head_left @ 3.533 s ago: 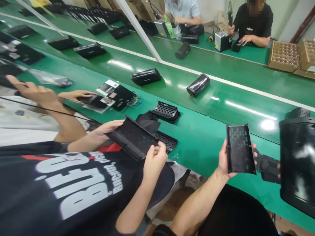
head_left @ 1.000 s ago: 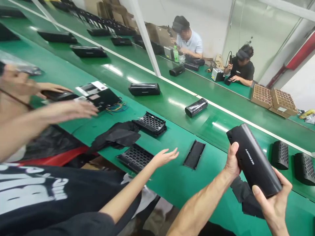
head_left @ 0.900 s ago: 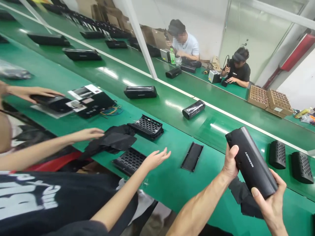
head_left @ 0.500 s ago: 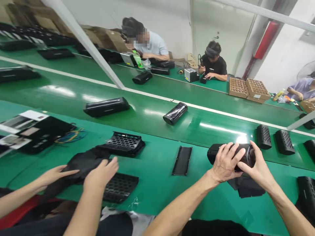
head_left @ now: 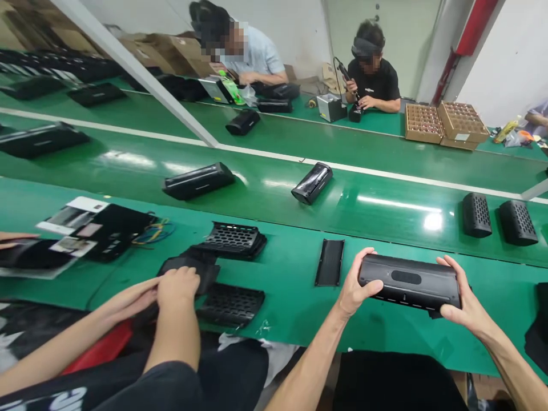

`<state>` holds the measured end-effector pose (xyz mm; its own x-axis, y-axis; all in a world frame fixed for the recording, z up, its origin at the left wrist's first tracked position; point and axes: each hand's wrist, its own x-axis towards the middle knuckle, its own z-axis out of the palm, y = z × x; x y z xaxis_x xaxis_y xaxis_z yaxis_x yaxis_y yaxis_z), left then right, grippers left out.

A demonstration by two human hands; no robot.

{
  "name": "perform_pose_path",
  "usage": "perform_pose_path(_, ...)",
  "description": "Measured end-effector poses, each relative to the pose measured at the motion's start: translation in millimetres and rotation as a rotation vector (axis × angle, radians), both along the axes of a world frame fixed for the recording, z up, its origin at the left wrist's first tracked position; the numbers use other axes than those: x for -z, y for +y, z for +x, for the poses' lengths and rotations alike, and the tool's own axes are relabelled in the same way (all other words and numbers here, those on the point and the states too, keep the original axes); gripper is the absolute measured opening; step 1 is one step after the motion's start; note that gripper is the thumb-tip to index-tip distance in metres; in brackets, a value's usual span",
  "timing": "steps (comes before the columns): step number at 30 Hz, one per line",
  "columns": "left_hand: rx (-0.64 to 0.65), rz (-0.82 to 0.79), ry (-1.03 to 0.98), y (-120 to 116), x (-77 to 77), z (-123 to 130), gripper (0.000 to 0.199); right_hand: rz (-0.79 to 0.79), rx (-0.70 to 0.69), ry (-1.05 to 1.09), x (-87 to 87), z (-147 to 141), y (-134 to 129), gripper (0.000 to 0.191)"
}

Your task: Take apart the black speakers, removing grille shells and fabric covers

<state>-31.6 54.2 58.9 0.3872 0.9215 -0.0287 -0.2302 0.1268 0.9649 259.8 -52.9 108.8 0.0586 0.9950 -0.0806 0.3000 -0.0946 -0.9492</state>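
Cradling speaker (head_left: 409, 282) between both hands (head_left: 357, 281)

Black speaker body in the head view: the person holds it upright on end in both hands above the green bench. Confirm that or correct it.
Wrong on one point: the black speaker body is not upright on end. The head view shows it lying level, its long side running across between the left hand and the right hand, above the green bench.

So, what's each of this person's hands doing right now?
Left hand: closed, holding one end of a black speaker body.
Right hand: closed, holding its other end.
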Motion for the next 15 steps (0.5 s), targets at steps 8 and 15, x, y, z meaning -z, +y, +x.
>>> perform_pose_path(8, 0.089, 0.135, 0.231, -20, -23.9, -24, 0.090, -0.050, 0.056, -0.009, -1.7, 2, -10, 0.091)
perform_pose_path(15, 0.220, -0.395, 0.412, -2, 30.0, 8, 0.093, -0.704, 0.376, 0.508, 51.1, -6, 9, 0.091)
